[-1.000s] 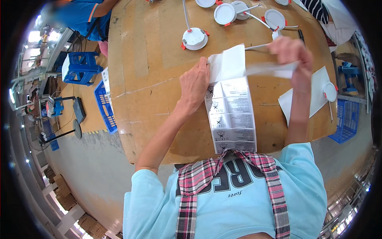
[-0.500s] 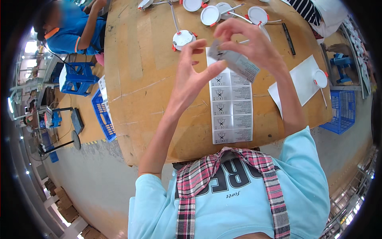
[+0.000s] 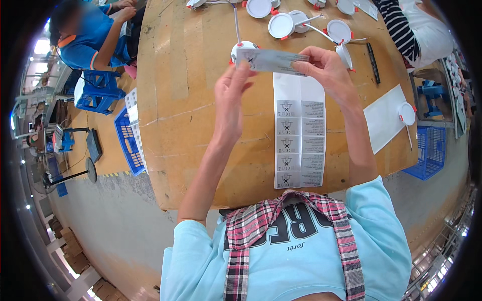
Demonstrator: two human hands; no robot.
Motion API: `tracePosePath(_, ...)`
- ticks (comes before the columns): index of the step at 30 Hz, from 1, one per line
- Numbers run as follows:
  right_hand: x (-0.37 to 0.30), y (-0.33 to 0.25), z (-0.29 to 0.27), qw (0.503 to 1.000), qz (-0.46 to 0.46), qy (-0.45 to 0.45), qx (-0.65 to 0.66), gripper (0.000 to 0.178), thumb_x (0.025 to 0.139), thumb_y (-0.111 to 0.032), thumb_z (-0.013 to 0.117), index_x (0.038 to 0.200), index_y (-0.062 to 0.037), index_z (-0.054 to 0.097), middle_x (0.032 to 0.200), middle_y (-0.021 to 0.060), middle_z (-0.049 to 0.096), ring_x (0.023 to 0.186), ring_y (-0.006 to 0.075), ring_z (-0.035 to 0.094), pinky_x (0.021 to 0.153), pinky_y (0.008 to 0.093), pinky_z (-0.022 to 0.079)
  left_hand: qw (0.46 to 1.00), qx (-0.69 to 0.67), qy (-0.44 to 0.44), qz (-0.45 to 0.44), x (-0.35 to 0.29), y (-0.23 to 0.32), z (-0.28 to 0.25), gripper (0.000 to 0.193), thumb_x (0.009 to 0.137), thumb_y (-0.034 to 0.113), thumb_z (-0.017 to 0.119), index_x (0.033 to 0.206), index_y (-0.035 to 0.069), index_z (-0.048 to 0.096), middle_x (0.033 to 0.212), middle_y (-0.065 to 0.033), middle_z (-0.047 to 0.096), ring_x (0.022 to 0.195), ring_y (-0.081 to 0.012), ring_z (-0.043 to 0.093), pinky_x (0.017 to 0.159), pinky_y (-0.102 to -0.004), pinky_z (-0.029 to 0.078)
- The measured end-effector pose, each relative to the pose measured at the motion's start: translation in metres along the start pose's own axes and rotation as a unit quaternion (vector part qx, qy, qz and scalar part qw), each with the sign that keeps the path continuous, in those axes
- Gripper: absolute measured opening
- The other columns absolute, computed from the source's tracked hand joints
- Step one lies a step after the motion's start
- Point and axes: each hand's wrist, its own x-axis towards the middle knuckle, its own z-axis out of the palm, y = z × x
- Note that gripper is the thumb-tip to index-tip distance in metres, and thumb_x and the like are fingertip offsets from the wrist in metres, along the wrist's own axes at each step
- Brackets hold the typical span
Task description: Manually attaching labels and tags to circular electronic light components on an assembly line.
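Observation:
A silvery printed sticker label (image 3: pixel 275 60) is stretched between my two hands above the table. My left hand (image 3: pixel 231 98) pinches its left end between thumb and fingers. At the other end, the thumb and fingers of my right hand (image 3: pixel 332 74) grip it. Just behind the label's left end is a round white downlight (image 3: pixel 234 52), partly covered by it. Below the label a white backing sheet (image 3: pixel 287 93) lies lengthwise on the table, its upper part bare and several similar stickers on its lower part.
Several white downlights (image 3: pixel 280 25) with red clips lie along the far side of the cardboard-covered table (image 3: pixel 201 150). A black pen (image 3: pixel 373 62) lies at right, near white paper (image 3: pixel 384 118) and another downlight (image 3: pixel 407 114). Co-workers sit at far left (image 3: pixel 93 40) and far right (image 3: pixel 427 32).
The label has turned from a slanted, partly curled hold to a flat, nearly level one. My left hand now grips its left end; before, it was open beside it.

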Motion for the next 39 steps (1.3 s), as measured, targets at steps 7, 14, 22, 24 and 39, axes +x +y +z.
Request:
tracePosePath(7,0.013,-0.004,-0.010,0.997,0.025,0.069,0.022,0.022,0.083,-0.016,0.069,0.095,0.0023,0.066,0.075,0.0014,0.063,0.068,0.0057,0.054,0.061,0.0202,0.041,0.827,0.478,0.074,0.286,0.069,-0.036,-0.033,0.067,0.079,0.030,0.071,0.128,-0.005,0.041,0.125,-0.0170,0.048,0.112,-0.0256,0.048,0.098,-0.0412,0.033)
tracePosePath(14,0.022,0.009,0.001,0.996,0.045,0.049,0.061,0.023,0.082,-0.017,0.069,0.095,0.0029,0.068,0.074,0.0012,0.063,0.069,0.0061,0.053,0.061,0.0211,0.041,0.858,0.497,-0.051,0.121,0.045,-0.048,-0.038,0.079,0.069,0.028,0.077,0.129,-0.004,0.038,0.128,-0.0221,0.042,0.120,-0.0353,0.041,0.106,-0.0423,0.026)
tracePosePath(22,0.016,-0.003,0.024,0.996,0.051,-0.016,0.077,0.024,0.081,-0.019,0.069,0.090,0.0032,0.068,0.073,0.0009,0.062,0.068,0.0065,0.052,0.061,0.0221,0.040,0.989,0.110,-0.011,0.095,0.004,0.015,-0.054,0.083,0.082,0.053,0.056,0.140,-0.001,0.032,0.133,-0.0140,0.042,0.126,-0.0241,0.038,0.105,-0.0392,0.028)
tracePosePath(24,0.014,-0.009,0.031,0.997,0.046,-0.021,0.061,0.023,0.081,-0.020,0.069,0.086,0.0023,0.067,0.071,0.0012,0.062,0.067,0.0064,0.052,0.060,0.0224,0.040,0.988,0.128,-0.055,0.071,0.005,0.023,-0.051,0.082,0.084,0.056,0.052,0.139,-0.001,0.033,0.131,-0.0138,0.044,0.125,-0.0236,0.039,0.105,-0.0384,0.028)
tracePosePath(39,0.004,-0.016,0.041,0.997,0.060,-0.037,0.022,0.021,0.081,-0.018,0.066,0.081,0.0030,0.061,0.067,0.0032,0.060,0.062,0.0080,0.053,0.055,0.0249,0.041,0.980,0.186,-0.046,-0.044,0.002,0.031,-0.030,0.046,0.080,0.023,0.073,0.114,-0.002,0.056,0.089,-0.0051,0.062,0.082,-0.0101,0.057,0.076,-0.0260,0.043)
